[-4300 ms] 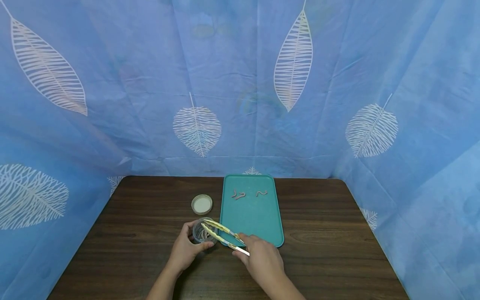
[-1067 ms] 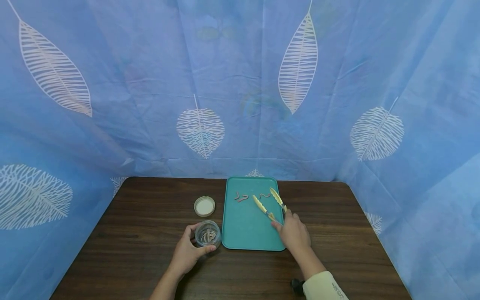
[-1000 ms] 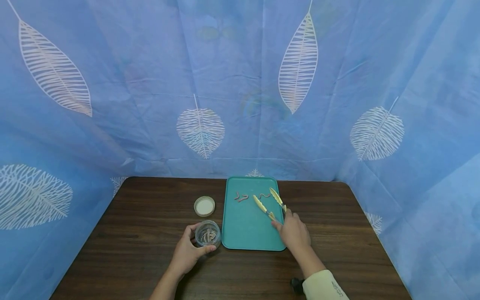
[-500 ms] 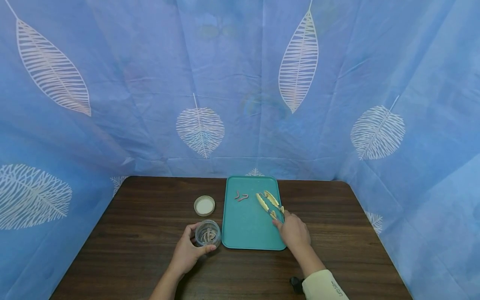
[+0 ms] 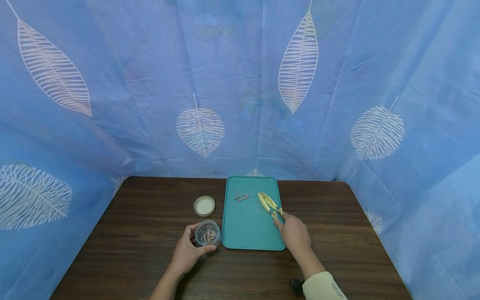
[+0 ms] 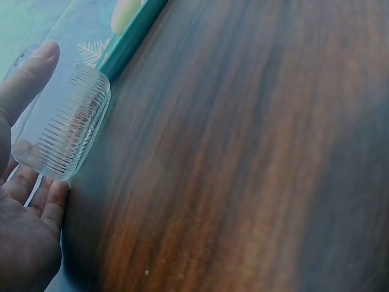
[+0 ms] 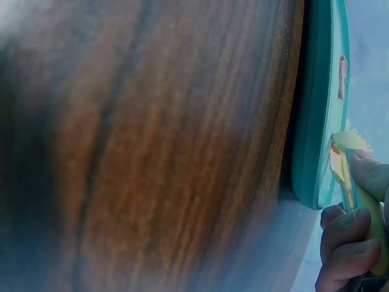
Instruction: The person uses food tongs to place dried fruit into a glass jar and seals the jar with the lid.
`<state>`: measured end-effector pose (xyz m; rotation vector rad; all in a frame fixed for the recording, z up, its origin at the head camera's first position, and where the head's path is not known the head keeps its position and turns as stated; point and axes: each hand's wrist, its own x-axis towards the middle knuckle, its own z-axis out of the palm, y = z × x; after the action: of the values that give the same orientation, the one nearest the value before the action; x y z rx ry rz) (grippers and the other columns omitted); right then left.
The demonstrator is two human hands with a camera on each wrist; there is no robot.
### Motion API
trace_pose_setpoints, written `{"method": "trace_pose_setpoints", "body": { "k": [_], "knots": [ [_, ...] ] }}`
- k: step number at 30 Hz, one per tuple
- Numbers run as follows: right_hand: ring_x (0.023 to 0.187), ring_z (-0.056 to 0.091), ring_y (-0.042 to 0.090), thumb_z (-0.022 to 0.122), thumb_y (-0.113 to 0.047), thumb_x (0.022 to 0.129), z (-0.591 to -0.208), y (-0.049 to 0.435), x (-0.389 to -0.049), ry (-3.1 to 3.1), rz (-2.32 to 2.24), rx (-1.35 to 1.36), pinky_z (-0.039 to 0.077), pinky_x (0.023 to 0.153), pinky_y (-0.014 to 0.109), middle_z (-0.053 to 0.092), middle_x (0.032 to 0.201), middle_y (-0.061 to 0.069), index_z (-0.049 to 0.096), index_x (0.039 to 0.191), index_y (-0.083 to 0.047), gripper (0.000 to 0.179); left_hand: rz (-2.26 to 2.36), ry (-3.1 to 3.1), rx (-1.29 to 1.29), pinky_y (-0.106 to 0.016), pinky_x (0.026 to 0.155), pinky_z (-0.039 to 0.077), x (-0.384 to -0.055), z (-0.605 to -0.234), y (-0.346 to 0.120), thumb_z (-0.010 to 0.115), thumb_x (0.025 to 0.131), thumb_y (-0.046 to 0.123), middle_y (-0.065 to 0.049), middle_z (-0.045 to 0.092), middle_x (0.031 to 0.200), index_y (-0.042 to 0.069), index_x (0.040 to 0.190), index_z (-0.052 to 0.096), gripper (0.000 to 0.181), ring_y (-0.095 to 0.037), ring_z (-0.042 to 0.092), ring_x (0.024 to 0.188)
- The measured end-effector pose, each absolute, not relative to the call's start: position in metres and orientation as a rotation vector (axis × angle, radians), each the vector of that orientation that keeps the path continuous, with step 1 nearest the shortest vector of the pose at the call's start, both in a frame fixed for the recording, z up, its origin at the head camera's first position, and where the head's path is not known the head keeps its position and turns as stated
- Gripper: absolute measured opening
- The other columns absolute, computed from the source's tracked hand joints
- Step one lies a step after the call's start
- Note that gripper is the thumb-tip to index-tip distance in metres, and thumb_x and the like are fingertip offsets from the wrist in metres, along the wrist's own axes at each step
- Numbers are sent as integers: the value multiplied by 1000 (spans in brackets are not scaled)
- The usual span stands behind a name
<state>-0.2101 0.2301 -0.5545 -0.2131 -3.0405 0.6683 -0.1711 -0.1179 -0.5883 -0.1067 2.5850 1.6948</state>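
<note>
In the head view my left hand (image 5: 185,252) grips a clear jar (image 5: 208,234), thumb at its front and fingers round its left side. Several pale worm-like strips (image 5: 208,236) lie inside it. The left wrist view shows the ribbed wall of the jar (image 6: 76,125) between thumb and fingers. My right hand (image 5: 295,233) holds yellow-tipped tongs (image 5: 271,206) over the right side of the teal tray (image 5: 253,233). The tongs' tips nearly meet; whether a worm-like strip is between them is hidden. Two pink worm-like pieces (image 5: 243,197) lie at the tray's upper left.
A round lid (image 5: 204,206) with a pale inside lies on the dark wooden table (image 5: 150,233), behind the jar. The tray stands just right of the jar. A blue leaf-patterned cloth (image 5: 240,104) hangs behind the table and along its sides.
The right hand has moved from the jar to the tray with the tongs. Their arms have squeezed together over the spot where the right-hand worm-like strip lay; that strip is out of sight.
</note>
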Motion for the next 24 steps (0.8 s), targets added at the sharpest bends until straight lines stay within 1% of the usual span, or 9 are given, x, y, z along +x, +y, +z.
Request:
{"method": "trace_pose_setpoints", "body": {
  "k": [4, 8, 12, 19, 24],
  "knots": [
    [97, 76, 37, 73, -38, 105, -555, 231, -210, -3041, 659, -218, 62, 75, 52, 77, 122, 21, 64, 149, -3, 58, 1693, 2577, -111, -38, 112, 52, -172, -590, -118, 102, 76, 28, -12, 66, 148, 10, 151, 52, 92, -29, 66, 133],
    [96, 75, 35, 73, -39, 105, -555, 231, -207, -3042, 658, -223, 61, 74, 51, 77, 120, 19, 63, 150, -4, 58, 1691, 2580, -111, -41, 114, 51, -172, -592, -118, 102, 76, 29, -12, 66, 149, 10, 151, 52, 92, -29, 64, 136],
    [94, 75, 35, 73, -38, 105, -555, 232, -205, -3033, 656, -216, 61, 73, 51, 77, 121, 20, 64, 149, -3, 58, 1699, 2580, -116, -42, 115, 51, -173, -592, -117, 102, 75, 28, -12, 66, 149, 10, 150, 53, 92, -30, 63, 137],
    [91, 75, 31, 75, -38, 104, -551, 228, -198, -3025, 647, -192, 61, 72, 49, 76, 126, 22, 64, 149, -3, 59, 1701, 2583, -117, -41, 114, 51, -173, -591, -117, 102, 75, 28, -11, 67, 147, 10, 150, 53, 91, -30, 64, 136],
    [91, 76, 32, 76, -38, 103, -548, 219, -189, -2994, 650, -156, 62, 73, 49, 76, 131, 22, 66, 147, -2, 57, 1702, 2579, -121, -41, 114, 51, -172, -591, -117, 102, 76, 28, -10, 68, 147, 10, 150, 53, 91, -29, 65, 134]
  ]
}}
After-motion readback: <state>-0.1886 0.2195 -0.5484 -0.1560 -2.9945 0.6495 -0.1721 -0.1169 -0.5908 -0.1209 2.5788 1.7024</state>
